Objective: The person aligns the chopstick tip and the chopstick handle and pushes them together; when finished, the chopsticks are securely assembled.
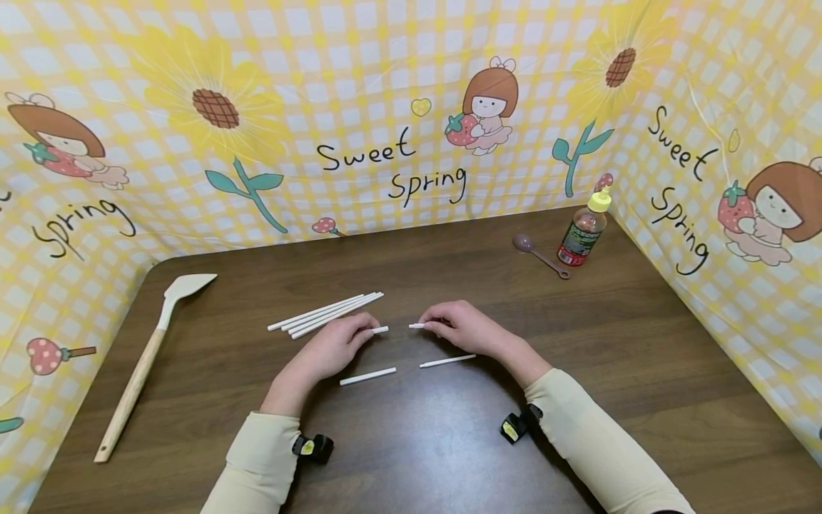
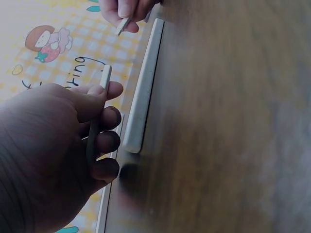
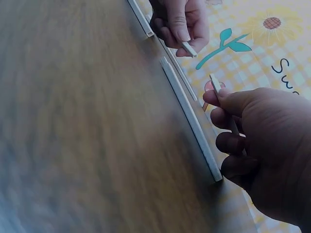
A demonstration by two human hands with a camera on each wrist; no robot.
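My left hand (image 1: 330, 348) pinches a short white stick (image 1: 382, 330) between thumb and index finger, its other fingers curled along it. Facing it across a small gap, my right hand (image 1: 467, 330) pinches another white stick (image 1: 417, 326) whose end narrows to a peg. Both held sticks point toward each other over the table. Nearer to me lie two more short white pieces: the left piece (image 1: 368, 376), showing a hollow end in the right wrist view, and the right piece (image 1: 447, 361), with a thin peg at its left end. Palms and fingers cover the rest of each held stick.
Several longer white sticks (image 1: 330, 314) lie together behind my left hand. A white spatula (image 1: 149, 357) with a wooden handle is at far left. At back right are a mauve spoon (image 1: 542, 257) and a yellow-capped bottle (image 1: 582, 234). Checked cloth (image 1: 366, 93) surrounds the wooden table (image 1: 424, 450).
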